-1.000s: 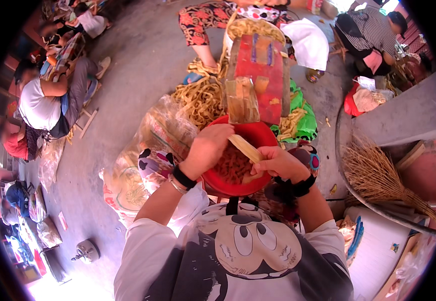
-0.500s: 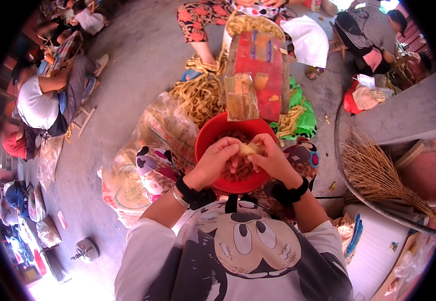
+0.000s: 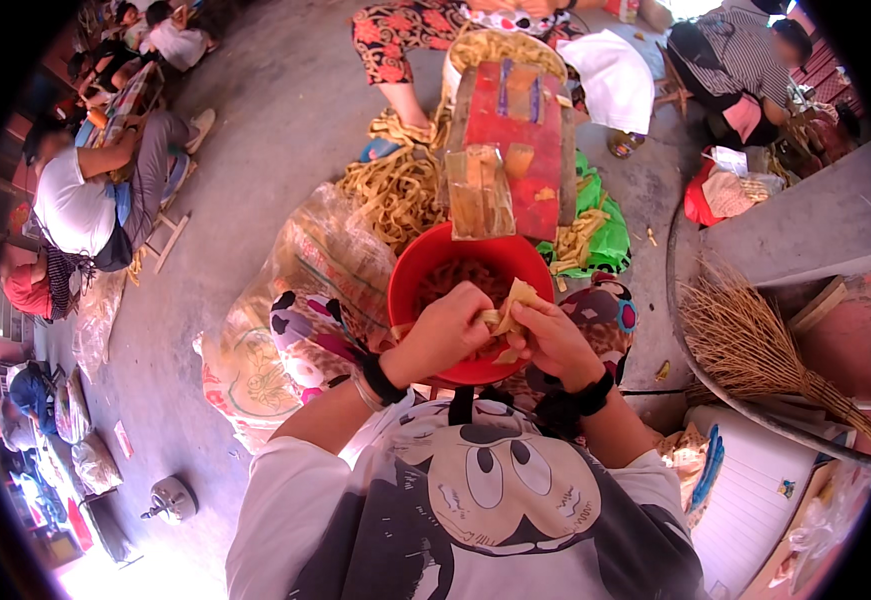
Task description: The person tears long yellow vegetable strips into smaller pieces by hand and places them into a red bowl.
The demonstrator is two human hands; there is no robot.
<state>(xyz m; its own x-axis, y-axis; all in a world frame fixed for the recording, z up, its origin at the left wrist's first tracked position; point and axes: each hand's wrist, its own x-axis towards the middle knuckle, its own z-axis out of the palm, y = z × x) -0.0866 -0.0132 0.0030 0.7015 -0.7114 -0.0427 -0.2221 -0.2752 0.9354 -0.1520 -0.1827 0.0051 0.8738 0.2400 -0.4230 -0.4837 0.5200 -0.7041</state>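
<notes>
Both my hands are over a red bucket [image 3: 402,270] that stands between my knees. My left hand [image 3: 443,330] is closed with its fingers curled, gripping one part of a pale yellow strip [image 3: 521,292]. On the other side my right hand [image 3: 557,342] pinches the same strip, which is folded or bunched between the two hands. A loose end of it hangs below my fingers. Reddish-brown pieces [image 3: 440,285] lie in the bucket, partly hidden by my hands. The strip's exact kind I cannot make out.
A red and wooden stand [image 3: 495,125] is just beyond the bucket. Long yellow strips [image 3: 395,190] are heaped to its left, a green bag [image 3: 610,240] lies to its right. A clear plastic sack [image 3: 285,290] is by my left knee. A twig broom [image 3: 745,330] leans at right. Other people sit around.
My left hand has turned and curled its fingers, and my right hand has shifted slightly right and down. The yellow strip now shows a raised end and a hanging end.
</notes>
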